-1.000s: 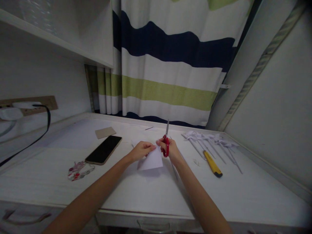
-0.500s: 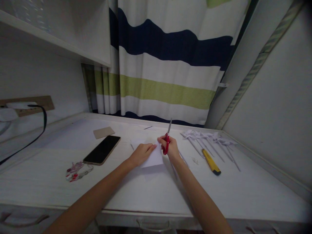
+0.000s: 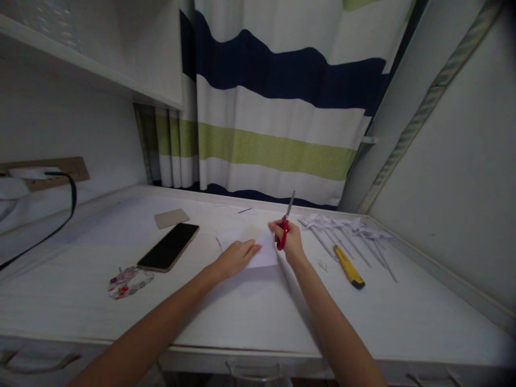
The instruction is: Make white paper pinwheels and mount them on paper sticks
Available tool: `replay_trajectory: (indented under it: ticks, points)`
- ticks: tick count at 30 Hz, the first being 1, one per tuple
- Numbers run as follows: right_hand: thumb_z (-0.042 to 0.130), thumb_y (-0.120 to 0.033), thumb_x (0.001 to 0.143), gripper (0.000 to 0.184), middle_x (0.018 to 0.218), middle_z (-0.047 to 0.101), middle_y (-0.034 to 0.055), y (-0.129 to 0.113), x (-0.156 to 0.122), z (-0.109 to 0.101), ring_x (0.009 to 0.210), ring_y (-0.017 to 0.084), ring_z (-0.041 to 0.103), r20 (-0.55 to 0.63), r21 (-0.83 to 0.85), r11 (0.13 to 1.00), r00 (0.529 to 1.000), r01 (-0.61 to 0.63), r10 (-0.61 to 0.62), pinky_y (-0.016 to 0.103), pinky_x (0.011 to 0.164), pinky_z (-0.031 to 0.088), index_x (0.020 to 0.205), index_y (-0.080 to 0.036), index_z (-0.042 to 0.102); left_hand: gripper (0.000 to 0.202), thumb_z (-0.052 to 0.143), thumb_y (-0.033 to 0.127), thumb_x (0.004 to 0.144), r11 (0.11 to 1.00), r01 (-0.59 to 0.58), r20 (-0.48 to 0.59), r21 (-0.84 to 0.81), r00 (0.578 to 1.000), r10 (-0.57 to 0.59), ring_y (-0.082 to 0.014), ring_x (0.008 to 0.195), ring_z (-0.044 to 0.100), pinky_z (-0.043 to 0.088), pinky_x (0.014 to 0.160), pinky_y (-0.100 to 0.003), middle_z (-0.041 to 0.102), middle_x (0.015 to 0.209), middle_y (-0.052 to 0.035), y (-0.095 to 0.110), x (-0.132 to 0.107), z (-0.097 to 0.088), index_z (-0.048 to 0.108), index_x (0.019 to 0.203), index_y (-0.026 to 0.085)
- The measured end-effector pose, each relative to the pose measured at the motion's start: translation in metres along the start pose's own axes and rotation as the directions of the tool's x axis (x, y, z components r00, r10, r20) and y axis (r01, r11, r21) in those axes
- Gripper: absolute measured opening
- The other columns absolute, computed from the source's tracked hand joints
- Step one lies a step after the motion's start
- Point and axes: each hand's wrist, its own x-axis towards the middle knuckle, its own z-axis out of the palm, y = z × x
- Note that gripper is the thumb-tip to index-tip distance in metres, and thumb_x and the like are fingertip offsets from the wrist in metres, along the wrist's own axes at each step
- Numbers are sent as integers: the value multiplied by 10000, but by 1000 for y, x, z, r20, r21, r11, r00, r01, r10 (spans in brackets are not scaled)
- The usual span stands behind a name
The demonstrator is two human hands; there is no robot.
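Note:
A white sheet of paper (image 3: 265, 259) is held over the desk in front of me. My left hand (image 3: 237, 258) grips its near left part, thumb on top and the other fingers partly hidden. Red-handled scissors (image 3: 284, 231) hang in my right hand (image 3: 293, 244), blades together and pointing away toward the curtain. The thumb and fingertips of that same hand pinch at the paper's right edge. Right of it, a yellow utility knife (image 3: 348, 267) lies on the desk, beside several thin white sticks (image 3: 355, 250) topped with folded white paper.
On the left lie a black-screened phone (image 3: 170, 247), a beaded bracelet (image 3: 128, 283) and a grey-beige card (image 3: 171, 218). A small loose band (image 3: 322, 265) rests near the knife. A striped curtain (image 3: 274, 145) hangs behind the white desk (image 3: 237, 328). A black cable (image 3: 72, 199) runs from the wall socket.
My right hand has moved a little to the right with the scissors, and the paper has shifted right too. My left hand has moved only slightly.

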Motion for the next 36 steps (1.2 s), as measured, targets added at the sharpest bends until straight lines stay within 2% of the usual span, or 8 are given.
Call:
replay_trajectory:
  ticks: [5,8,10,12,16,18,22,36]
  points:
    - [472,-270,827,201,880,572,31,2,4,-7,695,122,567,-16,3,1000,1000,25,-25,280,590,484,954,-125,529,328,394,405,806,996,28,78,-89,997,-21,-120,559,446,321,560,-231,481,567,29,5,1,-2,504,615,162]
    - [474,-267,826,197,873,572,29,1,4,-7,688,119,566,-6,6,999,999,45,-45,276,586,483,949,-124,530,337,405,446,785,976,97,159,-195,985,-66,-102,500,444,330,475,-209,486,567,31,5,0,-2,535,712,143]
    - [474,-264,826,191,860,572,26,0,2,-6,675,114,564,12,9,998,998,59,-59,269,575,481,940,-122,532,359,444,466,753,948,165,253,-272,963,-95,-85,417,428,323,402,-196,493,538,32,4,-1,0,549,778,123]
    - [475,-263,826,186,845,572,21,-1,0,-5,663,111,562,35,11,997,997,70,-70,264,567,480,927,-119,535,370,519,464,703,910,234,356,-342,929,-105,-84,382,445,341,373,-191,520,521,19,3,-3,2,562,771,103]
    - [477,-261,825,178,816,571,13,-3,-4,0,635,102,556,75,9,997,994,81,-81,251,546,475,909,-117,538,351,603,410,655,823,333,456,-460,884,-103,-118,505,563,444,473,-222,623,688,-66,4,-7,6,579,790,87]
    - [480,-259,824,173,806,571,11,-4,-5,1,624,98,554,90,4,997,993,82,-82,246,538,473,905,-117,538,343,607,382,662,787,364,472,-499,875,-106,-118,515,572,456,486,-229,634,737,-89,4,-7,6,579,822,80]
    - [478,-262,824,176,803,571,11,-3,-4,2,619,97,553,103,-14,997,992,77,-75,244,535,472,907,-118,538,318,617,344,664,750,391,489,-533,866,-104,-97,435,535,425,411,-206,633,673,-82,2,-8,7,592,804,59]
    - [477,-257,825,166,771,566,3,-8,-6,-3,577,82,538,160,-27,997,985,72,-66,222,501,460,892,-117,538,297,608,314,689,732,350,339,-585,925,-171,-117,482,567,422,429,-215,651,714,-76,-7,1,-1,563,861,76]
